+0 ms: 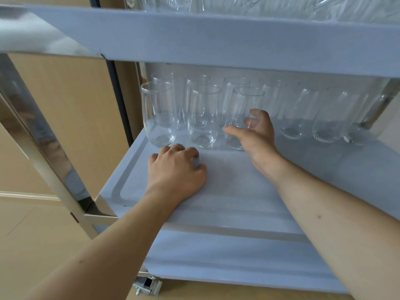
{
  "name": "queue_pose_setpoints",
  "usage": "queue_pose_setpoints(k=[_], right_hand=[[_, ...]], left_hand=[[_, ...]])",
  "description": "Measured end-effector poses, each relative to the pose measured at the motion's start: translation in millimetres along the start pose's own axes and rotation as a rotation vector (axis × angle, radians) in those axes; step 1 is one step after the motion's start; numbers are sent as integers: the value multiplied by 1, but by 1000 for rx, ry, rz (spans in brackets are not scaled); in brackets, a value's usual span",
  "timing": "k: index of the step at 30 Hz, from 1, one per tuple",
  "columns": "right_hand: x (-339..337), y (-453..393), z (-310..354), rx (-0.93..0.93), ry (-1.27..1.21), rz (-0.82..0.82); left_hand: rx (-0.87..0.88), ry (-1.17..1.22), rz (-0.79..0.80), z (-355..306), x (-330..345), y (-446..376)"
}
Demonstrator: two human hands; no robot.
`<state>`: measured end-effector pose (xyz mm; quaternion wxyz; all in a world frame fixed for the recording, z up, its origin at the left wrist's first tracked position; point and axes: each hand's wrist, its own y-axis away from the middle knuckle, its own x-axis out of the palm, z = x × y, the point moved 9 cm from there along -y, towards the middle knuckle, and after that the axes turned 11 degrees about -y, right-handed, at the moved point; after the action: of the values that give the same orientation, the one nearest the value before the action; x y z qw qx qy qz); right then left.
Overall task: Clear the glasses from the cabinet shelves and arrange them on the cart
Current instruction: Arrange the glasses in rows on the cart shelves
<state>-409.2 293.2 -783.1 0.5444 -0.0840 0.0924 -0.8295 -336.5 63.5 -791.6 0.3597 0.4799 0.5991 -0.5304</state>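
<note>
Glass upright, right hand gripping.

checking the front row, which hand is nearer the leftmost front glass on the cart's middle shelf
Left. The left hand rests curled on the shelf just in front of that leftmost front glass; the right hand is two glasses over, around the third front glass.

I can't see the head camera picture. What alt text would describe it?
Two bare hands reach onto a grey cart shelf: the right hand grips a clear glass, the left hand rests curled nearby. Two rows of empty glasses stand behind.
</note>
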Motion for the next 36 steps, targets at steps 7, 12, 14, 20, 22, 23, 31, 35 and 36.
queue_pose_setpoints(k=[7, 12, 14, 20, 22, 23, 31, 35, 36], right_hand=[[-13, 17, -1, 59, 81, 20], [-42, 49, 6, 124, 165, 24], [-53, 67, 10, 139, 239, 35], [-67, 137, 45, 153, 582, 231], [-72, 161, 64, 220, 608, 281], [-76, 172, 75, 268, 595, 284], [-108, 235, 206, 516, 639, 362], [-116, 253, 294, 544, 662, 393], [-120, 256, 315, 531, 685, 405]], left_hand=[[4, 0, 24, 1, 3, -1], [24, -37, 52, -3, 2, 2], [29, -42, 90, -3, 1, 3], [-1, -58, 279, -12, -33, 40], [29, -76, 366, -24, -54, 57], [38, -76, 411, -30, -66, 66], [73, -2, 603, -69, -204, 109], [140, 2, 635, -93, -282, 121], [157, 8, 640, -97, -300, 123]])
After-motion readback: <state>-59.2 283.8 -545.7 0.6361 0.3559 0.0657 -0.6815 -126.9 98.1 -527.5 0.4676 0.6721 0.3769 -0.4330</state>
